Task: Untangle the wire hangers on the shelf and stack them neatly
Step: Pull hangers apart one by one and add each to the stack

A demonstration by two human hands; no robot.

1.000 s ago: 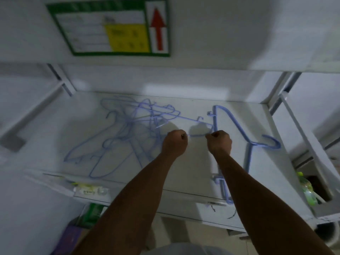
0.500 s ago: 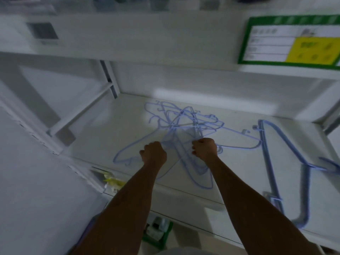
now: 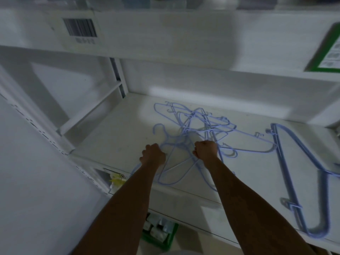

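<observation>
A tangle of light blue wire hangers [image 3: 195,133] lies in the middle of the white shelf [image 3: 117,142]. My left hand [image 3: 153,155] is closed on a wire at the tangle's near left side. My right hand [image 3: 206,150] is closed on wires at its near right side. To the right, apart from the tangle, a neat stack of blue hangers [image 3: 298,173] lies flat, hooks pointing right.
The shelf above [image 3: 165,34] overhangs close, with a barcode label [image 3: 80,30] and a green-framed sign [image 3: 329,54]. A white upright and brace [image 3: 117,83] stand at the left. Below the shelf edge sit a green crate [image 3: 160,234] and yellow packaging [image 3: 116,181].
My view swung left, so the tangle now sits centred. Both hands moved from the stack's edge to the tangle and closed on its wires.
</observation>
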